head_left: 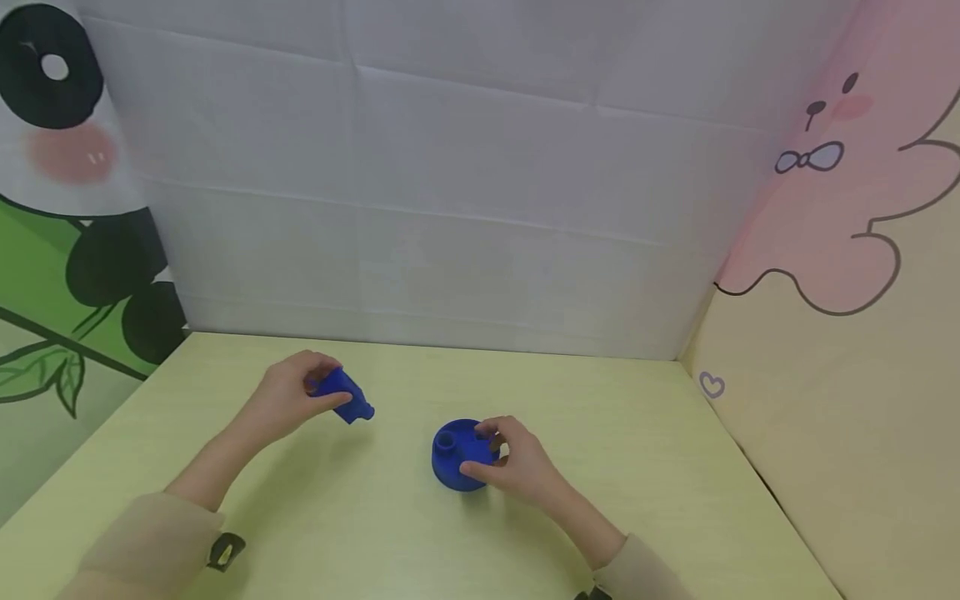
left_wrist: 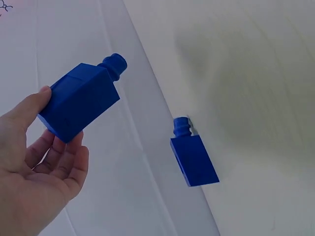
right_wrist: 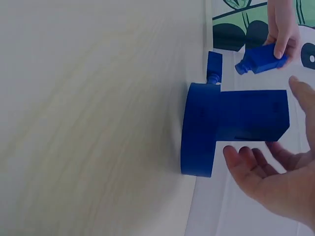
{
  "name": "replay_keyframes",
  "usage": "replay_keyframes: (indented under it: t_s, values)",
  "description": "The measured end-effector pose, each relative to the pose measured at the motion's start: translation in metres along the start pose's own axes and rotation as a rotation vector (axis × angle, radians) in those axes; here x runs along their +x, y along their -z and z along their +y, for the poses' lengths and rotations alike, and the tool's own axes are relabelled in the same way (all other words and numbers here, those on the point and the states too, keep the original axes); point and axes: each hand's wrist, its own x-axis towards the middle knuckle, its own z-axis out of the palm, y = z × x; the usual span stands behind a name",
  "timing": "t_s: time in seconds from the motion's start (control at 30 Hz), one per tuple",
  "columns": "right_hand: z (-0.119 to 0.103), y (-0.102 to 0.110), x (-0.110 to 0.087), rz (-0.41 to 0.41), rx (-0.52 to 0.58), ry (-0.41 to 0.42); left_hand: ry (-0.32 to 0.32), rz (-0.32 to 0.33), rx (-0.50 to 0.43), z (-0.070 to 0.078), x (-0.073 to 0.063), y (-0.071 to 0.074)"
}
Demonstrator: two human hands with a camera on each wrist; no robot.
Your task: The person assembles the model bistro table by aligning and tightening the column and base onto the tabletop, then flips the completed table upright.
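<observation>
My left hand (head_left: 287, 397) pinches a square blue bottle (head_left: 339, 394) between thumb and fingers above the table, its neck pointing right and slightly down. A round blue base (head_left: 454, 482) rests on the table, with a short ring-shaped neck (head_left: 446, 442) on its left. In the right wrist view a rectangular blue block (right_wrist: 253, 115) rises from this base. My right hand (head_left: 519, 463) curves loosely about the block, thumb and fingers spread, with gaps visible at its sides. A second blue bottle (left_wrist: 195, 160) is on the table in the left wrist view.
The pale yellow table (head_left: 375, 533) meets a white cloth backdrop (head_left: 450, 250) at its far edge. A panda picture (head_left: 67, 167) covers the left side and a pink bear picture (head_left: 825, 208) the right side.
</observation>
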Motion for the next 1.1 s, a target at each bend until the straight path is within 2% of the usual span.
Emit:
replay_keyframes:
  t_s: [0.2,0.5,0.63,0.83,1.1]
  values:
    - [-0.013,-0.011,0.000,0.117,-0.126,-0.047,-0.027,0.039,-0.028,0.022,0.008,-0.018]
    - [-0.011,-0.008,0.001,0.164,-0.115,-0.043,-0.099,0.061,-0.037,0.052,0.018,-0.040]
    - [-0.006,-0.002,0.001,0.157,-0.070,-0.024,-0.139,0.065,-0.048,0.058,0.020,-0.049]
    - [0.005,0.005,0.003,0.142,-0.002,0.003,-0.195,0.034,-0.053,0.064,0.023,-0.062]
    - [0.016,0.013,0.005,0.155,0.046,-0.066,-0.254,-0.036,-0.062,0.067,0.027,-0.075]
